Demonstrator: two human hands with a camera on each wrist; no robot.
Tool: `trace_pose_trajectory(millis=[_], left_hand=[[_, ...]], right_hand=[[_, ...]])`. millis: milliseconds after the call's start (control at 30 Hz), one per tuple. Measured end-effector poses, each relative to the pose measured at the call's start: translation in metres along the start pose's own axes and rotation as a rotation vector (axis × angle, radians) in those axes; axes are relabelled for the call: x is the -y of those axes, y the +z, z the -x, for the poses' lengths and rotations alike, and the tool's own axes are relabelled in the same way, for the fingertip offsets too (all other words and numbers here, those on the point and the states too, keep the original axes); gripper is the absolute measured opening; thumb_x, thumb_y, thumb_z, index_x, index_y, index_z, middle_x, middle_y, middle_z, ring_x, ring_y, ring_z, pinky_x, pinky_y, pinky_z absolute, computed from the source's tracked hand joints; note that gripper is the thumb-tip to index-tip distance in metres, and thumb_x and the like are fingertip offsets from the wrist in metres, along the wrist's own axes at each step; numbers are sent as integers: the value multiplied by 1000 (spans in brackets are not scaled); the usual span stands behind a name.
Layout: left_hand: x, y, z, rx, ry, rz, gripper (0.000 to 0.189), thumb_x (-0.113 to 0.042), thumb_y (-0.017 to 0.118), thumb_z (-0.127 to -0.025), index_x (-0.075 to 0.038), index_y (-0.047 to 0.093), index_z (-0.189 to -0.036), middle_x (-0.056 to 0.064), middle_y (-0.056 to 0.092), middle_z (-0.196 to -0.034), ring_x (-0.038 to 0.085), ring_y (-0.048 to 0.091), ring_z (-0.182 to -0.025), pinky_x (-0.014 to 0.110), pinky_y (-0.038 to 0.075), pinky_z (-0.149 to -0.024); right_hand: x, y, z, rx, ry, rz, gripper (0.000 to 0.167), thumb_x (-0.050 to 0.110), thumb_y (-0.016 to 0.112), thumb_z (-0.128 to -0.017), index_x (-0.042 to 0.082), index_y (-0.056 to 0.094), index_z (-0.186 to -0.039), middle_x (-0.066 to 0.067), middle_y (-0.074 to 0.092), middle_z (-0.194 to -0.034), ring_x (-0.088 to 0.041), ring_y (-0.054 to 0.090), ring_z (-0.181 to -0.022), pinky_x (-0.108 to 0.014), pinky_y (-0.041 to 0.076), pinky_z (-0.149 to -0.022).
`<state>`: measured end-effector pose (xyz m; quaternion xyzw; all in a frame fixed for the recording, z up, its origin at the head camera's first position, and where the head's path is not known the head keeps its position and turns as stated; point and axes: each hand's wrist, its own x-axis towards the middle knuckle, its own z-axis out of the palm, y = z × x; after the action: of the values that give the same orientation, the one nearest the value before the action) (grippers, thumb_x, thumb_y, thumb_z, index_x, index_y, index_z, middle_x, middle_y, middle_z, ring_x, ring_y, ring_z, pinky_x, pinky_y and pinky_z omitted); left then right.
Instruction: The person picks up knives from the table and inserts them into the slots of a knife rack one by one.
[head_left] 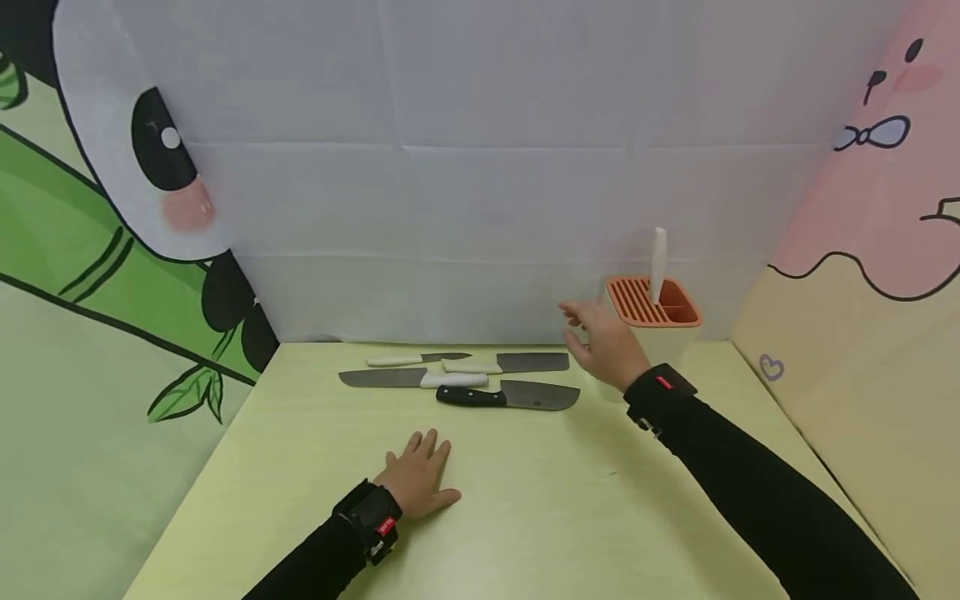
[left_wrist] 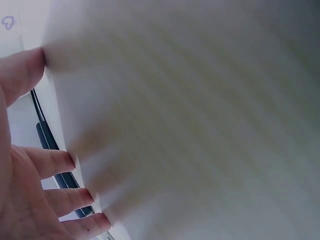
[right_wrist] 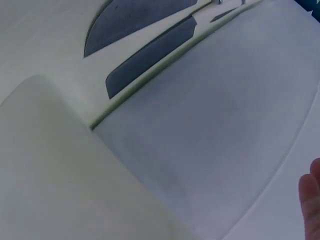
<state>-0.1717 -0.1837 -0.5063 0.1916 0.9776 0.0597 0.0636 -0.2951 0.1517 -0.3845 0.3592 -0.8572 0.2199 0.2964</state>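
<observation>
1. One knife holder (head_left: 667, 343), at the table's (head_left: 540, 517) far right: stiff, probably light.
2. Two hands, gripping nothing: the right hand (head_left: 609, 346) loosely bent beside the holder, the left hand (head_left: 416, 483) resting spread on the table.
3. Black-handled knife (head_left: 508, 396), nearest of four lying mid-table: likely heaviest; take its handle.
4. Long knife (head_left: 414, 378), broad knife (head_left: 510, 364), small knife (head_left: 417, 359), behind: stiff, pale handles perhaps slick.

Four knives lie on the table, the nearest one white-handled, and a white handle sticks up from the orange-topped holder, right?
One colour is wrong: in the head view, the nearest knife has a black handle. The rest stands.
</observation>
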Motion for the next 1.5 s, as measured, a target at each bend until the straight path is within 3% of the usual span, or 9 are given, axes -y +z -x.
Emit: trace_pose_trajectory(millis=[200, 433, 533, 867, 1167, 1500], left_hand=[[-2, 1, -1, -8, 10, -15, 81, -61, 60, -85, -6, 46, -142, 22, 35, -148, 45, 33, -134, 72, 36, -89], [-3, 2, -4, 4, 0, -23, 82, -62, 60, -84, -6, 45, -143, 22, 35, -149, 45, 33, -134, 72, 36, -89], [-4, 1, -4, 8, -2, -24, 82, -62, 60, -84, -6, 45, -143, 22, 35, -149, 44, 32, -135, 72, 36, -89], [-2, 2, -3, -10, 19, -33, 82, -62, 60, -84, -6, 45, -143, 22, 35, -148, 44, 33, -134, 72, 37, -88], [2, 5, -5, -34, 27, -25, 83, -64, 59, -84, -6, 46, -142, 22, 36, -148, 44, 33, -134, 73, 36, -88], [5, 8, -3, -16, 8, -28, 83, -64, 59, -84, -7, 45, -143, 22, 34, -149, 45, 32, -135, 73, 37, -87]], right_hand=[[17, 42, 9, 238, 40, 0, 36, 21, 66, -92, 6, 60, -125, -9, 64, -118, -24, 61, -107, -35, 49, -90], [32, 98, 23, 511, 139, 29, 49, 33, 66, -91, 9, 56, -133, -9, 59, -130, -26, 54, -121, -36, 43, -99], [36, 119, 28, 579, 156, 49, 53, 35, 67, -91, 10, 53, -136, -9, 56, -133, -28, 51, -124, -36, 42, -101], [42, 147, 38, 572, 115, 81, 46, 25, 63, -94, 9, 53, -136, -8, 57, -133, -31, 52, -123, -39, 41, -102], [43, 150, 39, 542, 74, 145, 39, 20, 62, -95, 10, 57, -133, -7, 60, -129, -27, 55, -120, -38, 40, -104], [51, 148, 43, 552, 108, 144, 38, 18, 63, -94, 14, 59, -132, -5, 61, -129, -27, 56, -118, -38, 43, -101]])
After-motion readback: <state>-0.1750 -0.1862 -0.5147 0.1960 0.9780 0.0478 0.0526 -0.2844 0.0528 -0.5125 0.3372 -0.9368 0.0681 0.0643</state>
